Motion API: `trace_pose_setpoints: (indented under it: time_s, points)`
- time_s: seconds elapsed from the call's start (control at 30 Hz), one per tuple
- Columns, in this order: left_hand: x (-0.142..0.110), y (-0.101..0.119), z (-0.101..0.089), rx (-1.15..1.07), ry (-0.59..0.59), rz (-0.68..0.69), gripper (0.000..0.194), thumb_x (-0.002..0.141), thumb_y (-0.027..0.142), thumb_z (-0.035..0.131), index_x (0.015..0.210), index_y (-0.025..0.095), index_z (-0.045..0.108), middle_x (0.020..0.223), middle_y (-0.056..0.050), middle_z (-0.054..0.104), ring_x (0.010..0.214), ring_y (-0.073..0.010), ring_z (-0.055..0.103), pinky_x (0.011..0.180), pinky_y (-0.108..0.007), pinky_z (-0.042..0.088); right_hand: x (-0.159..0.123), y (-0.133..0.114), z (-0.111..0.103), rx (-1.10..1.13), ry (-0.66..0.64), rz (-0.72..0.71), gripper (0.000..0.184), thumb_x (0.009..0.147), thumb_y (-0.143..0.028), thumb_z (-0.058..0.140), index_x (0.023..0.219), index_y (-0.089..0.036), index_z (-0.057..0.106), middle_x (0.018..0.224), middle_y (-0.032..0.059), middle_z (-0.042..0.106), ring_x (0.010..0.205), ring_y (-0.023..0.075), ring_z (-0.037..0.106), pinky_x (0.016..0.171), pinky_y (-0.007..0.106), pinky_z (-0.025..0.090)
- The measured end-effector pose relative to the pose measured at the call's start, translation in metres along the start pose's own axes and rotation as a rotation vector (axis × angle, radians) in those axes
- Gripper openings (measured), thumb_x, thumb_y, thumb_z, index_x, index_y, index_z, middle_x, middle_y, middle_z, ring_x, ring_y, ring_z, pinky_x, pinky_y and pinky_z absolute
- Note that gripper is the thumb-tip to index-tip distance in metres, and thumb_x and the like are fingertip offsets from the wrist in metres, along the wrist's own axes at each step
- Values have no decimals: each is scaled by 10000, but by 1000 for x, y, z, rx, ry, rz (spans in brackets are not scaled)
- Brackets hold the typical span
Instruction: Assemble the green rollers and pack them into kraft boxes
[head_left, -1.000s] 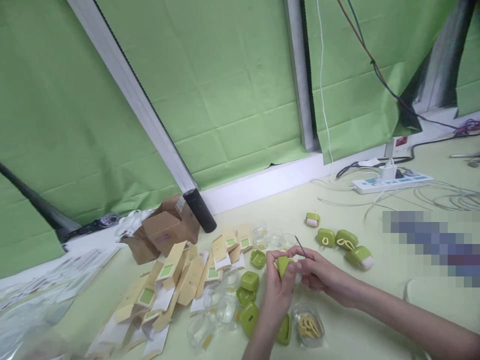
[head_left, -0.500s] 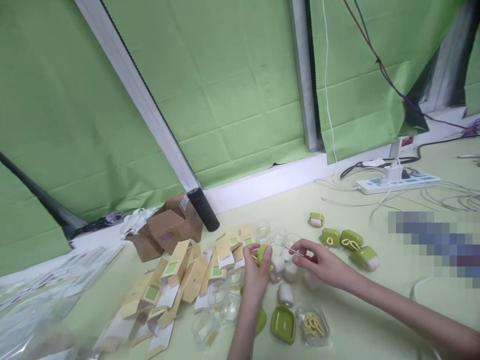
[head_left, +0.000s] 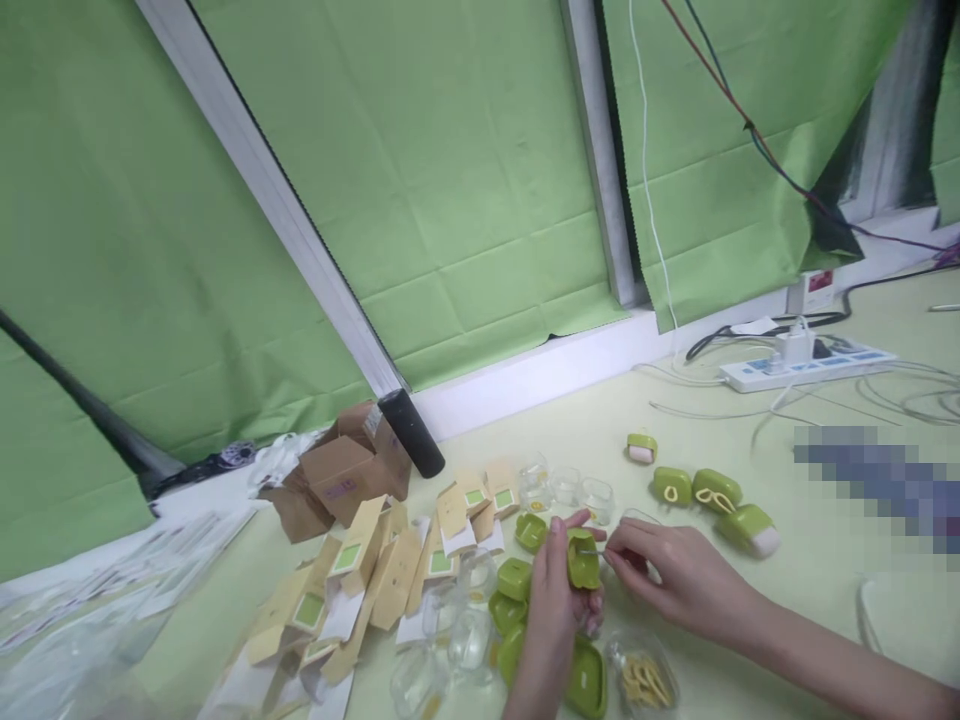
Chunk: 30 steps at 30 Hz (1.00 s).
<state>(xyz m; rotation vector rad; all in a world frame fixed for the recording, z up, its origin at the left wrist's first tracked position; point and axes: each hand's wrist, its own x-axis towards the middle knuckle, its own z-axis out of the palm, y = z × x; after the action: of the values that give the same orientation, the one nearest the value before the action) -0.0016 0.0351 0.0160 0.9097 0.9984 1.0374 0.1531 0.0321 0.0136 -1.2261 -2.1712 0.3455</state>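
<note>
My left hand grips a small hollow green plastic case, its opening turned toward me. My right hand pinches a thin metal tool, whose tip reaches into the case; the handle is hidden in the fingers. Below the hands, a green lid-like tray is partly covered by my left wrist. Beside it, a clear tub holds several yellow loops. More green cases lie just left of my left hand.
Opened cream cartons and clear plastic cups crowd the left. Green cases with yellow loops or white parts sit on the right. A brown cardboard box, a black cylinder and a power strip with cables stand farther back.
My left hand has turned the green case so its hollow shows. My right hand has brought the metal tool's tip into it. Both hands are lower and farther right in view.
</note>
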Motion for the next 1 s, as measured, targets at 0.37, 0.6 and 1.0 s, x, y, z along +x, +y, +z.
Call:
trace_pose_setpoints:
  time_s: [0.37,0.6,1.0]
  points:
    - [2,-5,-3,-337,-17,-208,330,817,515,518,929,213,444,701,27,564,317,8,301,318,-131,65,1,6,15,260,-47,144,307,904,-374,419,720,-196,587,627,9,607,569,151,525,519,247,349]
    - [-2,1,0,-282,57,-81,368,790,547,544,901,202,477,748,22,568,344,-6,367,303,-134,128,0,1,-1,76,-36,82,224,886,-284,424,749,-207,583,687,21,646,618,168,576,557,269,357]
    - [-8,-2,8,-122,-37,-12,378,830,564,479,911,195,493,537,61,517,336,-57,439,290,-136,283,-2,4,15,539,-70,126,329,908,-454,424,724,-207,542,643,11,640,605,173,592,565,290,434]
